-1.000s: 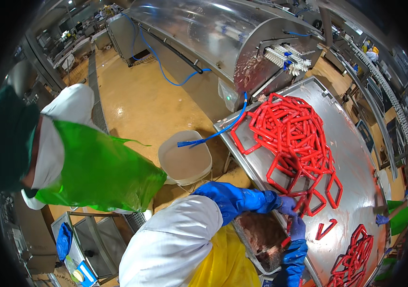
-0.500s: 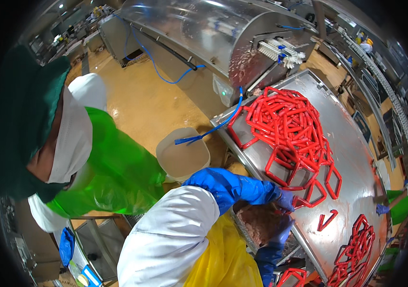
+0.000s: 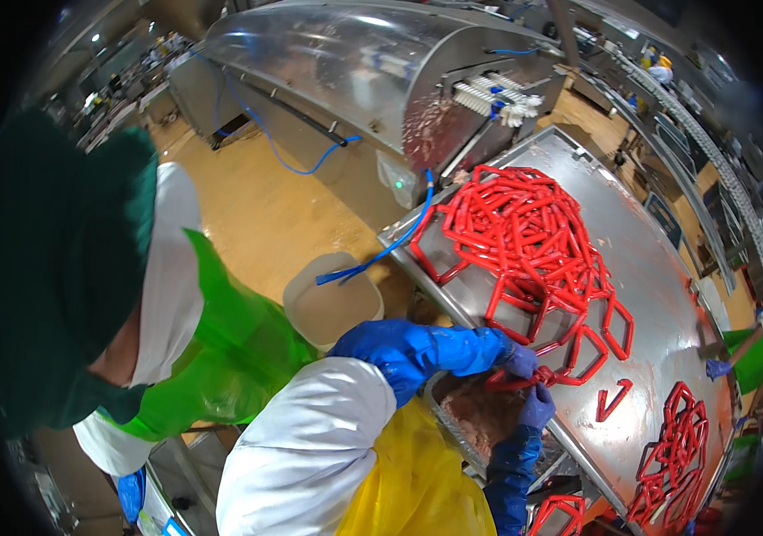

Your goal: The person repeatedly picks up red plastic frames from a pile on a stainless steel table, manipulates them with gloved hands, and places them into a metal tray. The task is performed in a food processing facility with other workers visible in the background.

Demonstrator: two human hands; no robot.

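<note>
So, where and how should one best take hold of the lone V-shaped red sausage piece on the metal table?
Probably from above, gripping the V-shaped red sausage piece at its pointed end: the V closes there, and bare metal table surrounds it.

Tan floor (image 3: 256,205); steel table (image 3: 645,277) at right; domed steel machine (image 3: 337,71) beyond; small ceiling lights (image 3: 96,37), upper left.

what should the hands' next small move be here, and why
Probably ease the right hand slightly away from the left hand, spreading the red sausage links between them: both gloved hands are close together at those links, and neighbouring links lie looped on the steel table.
</note>
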